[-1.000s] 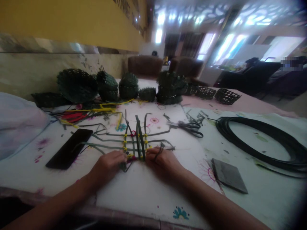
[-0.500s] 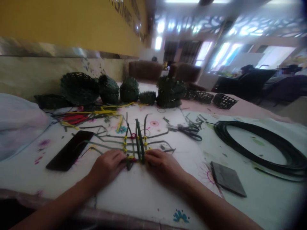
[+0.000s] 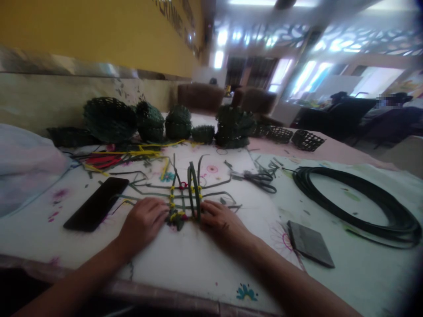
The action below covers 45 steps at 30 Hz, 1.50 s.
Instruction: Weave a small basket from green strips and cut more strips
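Observation:
A flat lattice of dark green strips [image 3: 187, 193], tied at the crossings with yellow and red ties, lies on the white flowered table cover [image 3: 185, 259]. My left hand [image 3: 143, 222] rests at the lattice's near left corner, fingers curled and pinching the strips there. My right hand [image 3: 221, 220] lies at the near right corner, fingers bent onto the strip ends. Both hands touch the weave from opposite sides.
A black phone [image 3: 97, 209] lies left of the weave. Scissors [image 3: 261, 180] and strip scraps sit behind right. A coil of dark strip [image 3: 357, 200] fills the right. A grey flat pad [image 3: 310, 248] lies near right. Finished green baskets [image 3: 109, 119] line the back; yellow and red strips [image 3: 109, 158] lie before them.
Both hands have slid slightly away from me along the near edge of the weave. The camera has tipped a little; the objects on the table stay in place.

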Tool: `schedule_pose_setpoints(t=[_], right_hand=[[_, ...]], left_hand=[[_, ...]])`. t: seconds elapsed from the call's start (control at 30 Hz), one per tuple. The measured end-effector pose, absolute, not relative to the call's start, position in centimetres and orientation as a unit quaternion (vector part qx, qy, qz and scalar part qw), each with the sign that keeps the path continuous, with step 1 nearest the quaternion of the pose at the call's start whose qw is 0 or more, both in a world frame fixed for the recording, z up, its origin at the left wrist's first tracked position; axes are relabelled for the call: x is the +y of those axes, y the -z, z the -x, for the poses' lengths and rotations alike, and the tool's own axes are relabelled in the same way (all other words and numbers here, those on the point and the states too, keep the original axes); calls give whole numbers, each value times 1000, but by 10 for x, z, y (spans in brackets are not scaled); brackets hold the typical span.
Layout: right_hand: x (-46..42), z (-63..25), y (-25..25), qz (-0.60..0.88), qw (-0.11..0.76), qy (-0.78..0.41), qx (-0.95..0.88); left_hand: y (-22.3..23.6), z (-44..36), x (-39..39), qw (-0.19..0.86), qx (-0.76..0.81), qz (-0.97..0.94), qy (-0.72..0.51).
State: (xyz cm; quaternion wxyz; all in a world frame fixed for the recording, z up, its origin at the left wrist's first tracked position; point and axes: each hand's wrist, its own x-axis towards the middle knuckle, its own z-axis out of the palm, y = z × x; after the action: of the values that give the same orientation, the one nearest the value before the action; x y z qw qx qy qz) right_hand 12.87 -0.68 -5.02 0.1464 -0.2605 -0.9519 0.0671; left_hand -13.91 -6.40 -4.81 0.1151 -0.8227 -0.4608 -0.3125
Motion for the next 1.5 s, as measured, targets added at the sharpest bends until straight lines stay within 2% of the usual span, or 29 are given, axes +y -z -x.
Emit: schedule_pose_setpoints(t=[0.17, 0.5, 0.6, 0.73, 0.8, 0.93, 1.5], right_hand=[[-8, -129, 51, 258, 168, -77, -948], [-10, -123, 53, 268, 192, -84, -940], [-9, -122, 53, 264, 190, -92, -941], [-8, -124, 54, 270, 181, -103, -940], [-8, -124, 55, 272, 182, -103, -939], [-9, -124, 53, 267, 189, -102, -939], [-9, -123, 57, 277, 194, -134, -932]], left_hand=[[49, 139, -64, 85, -449, 846, 275], [55, 140, -61, -71, -458, 842, 276], [52, 138, -64, -34, -452, 845, 284], [47, 138, -65, 119, -481, 813, 307], [46, 139, -60, 156, -527, 788, 277], [49, 139, -47, 101, -573, 784, 217], [55, 141, -36, 44, -537, 807, 243]])
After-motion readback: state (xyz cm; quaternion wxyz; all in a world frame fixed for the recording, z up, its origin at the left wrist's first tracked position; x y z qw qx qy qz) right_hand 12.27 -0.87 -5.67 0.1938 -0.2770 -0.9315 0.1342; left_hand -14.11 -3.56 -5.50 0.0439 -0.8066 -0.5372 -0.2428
